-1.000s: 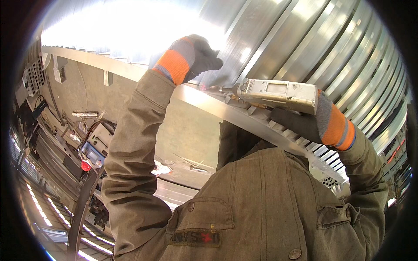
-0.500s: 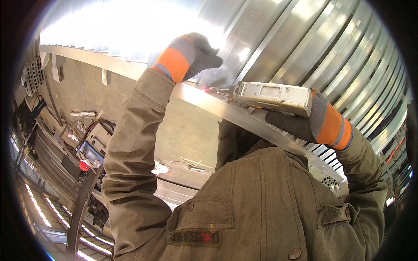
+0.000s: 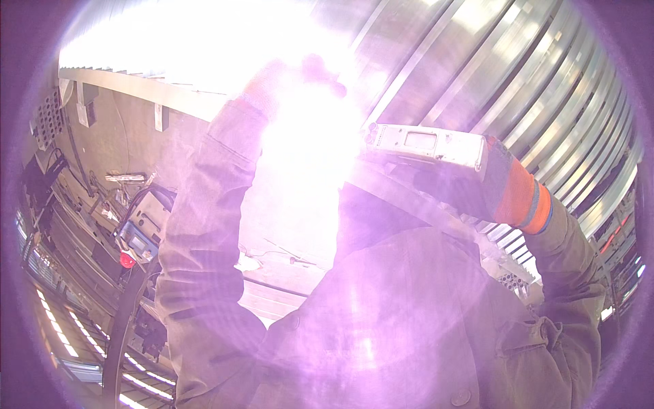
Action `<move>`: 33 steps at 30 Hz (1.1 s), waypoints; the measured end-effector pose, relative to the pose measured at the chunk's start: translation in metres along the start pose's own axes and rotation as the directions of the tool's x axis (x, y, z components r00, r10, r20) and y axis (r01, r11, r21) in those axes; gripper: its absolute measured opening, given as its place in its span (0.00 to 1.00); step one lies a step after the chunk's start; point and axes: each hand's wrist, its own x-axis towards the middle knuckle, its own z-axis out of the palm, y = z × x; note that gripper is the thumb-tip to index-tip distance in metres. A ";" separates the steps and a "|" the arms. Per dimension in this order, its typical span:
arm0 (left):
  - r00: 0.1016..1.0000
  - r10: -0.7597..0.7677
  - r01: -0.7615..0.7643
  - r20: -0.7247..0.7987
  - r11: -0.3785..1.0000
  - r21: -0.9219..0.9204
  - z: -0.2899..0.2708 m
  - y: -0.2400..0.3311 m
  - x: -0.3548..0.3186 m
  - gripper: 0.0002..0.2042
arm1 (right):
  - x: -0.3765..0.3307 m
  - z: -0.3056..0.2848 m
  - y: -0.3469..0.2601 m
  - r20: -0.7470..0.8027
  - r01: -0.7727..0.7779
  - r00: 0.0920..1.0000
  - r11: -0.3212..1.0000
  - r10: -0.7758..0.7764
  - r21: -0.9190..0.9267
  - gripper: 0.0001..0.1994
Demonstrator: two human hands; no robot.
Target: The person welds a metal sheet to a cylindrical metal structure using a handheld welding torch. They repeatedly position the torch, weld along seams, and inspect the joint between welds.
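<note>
My right hand, in a grey and orange glove, is wrapped around a white boxy handheld welding gun. The gun's tip is lost in a blinding white and violet glare. My left hand is at the upper left of that glare, beside the metal bars; its gloved fingers are mostly washed out. Long shiny metal bars lie side by side beyond my hands. A flat metal edge strip crosses under the gun, and the glare hides its middle.
At the left, a boxy device with a blue front and a red knob stands beside cables. Perforated metal pieces sit at the far left. A dark post rises at the lower left. Thin rods lie on the surface below the strip.
A small red glow at the gun's tip has become an intense flare that washes out my left hand and the nearby strip. The gun has shifted very slightly left and up.
</note>
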 end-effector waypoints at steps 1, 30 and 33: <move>0.990 -0.122 0.113 0.067 0.987 0.115 -0.002 0.004 0.006 0.22 | 0.000 0.000 0.000 -0.020 0.040 0.999 0.999 -0.039 0.020 0.25; 0.994 -0.029 0.026 -0.107 0.999 -0.034 0.001 0.008 0.002 0.15 | 0.006 -0.004 -0.002 0.069 -0.257 0.965 0.966 0.254 0.042 0.21; 0.993 -0.047 0.045 -0.109 0.999 -0.023 0.002 0.008 0.003 0.15 | 0.007 -0.004 -0.008 0.022 -0.250 0.968 0.968 0.251 -0.022 0.19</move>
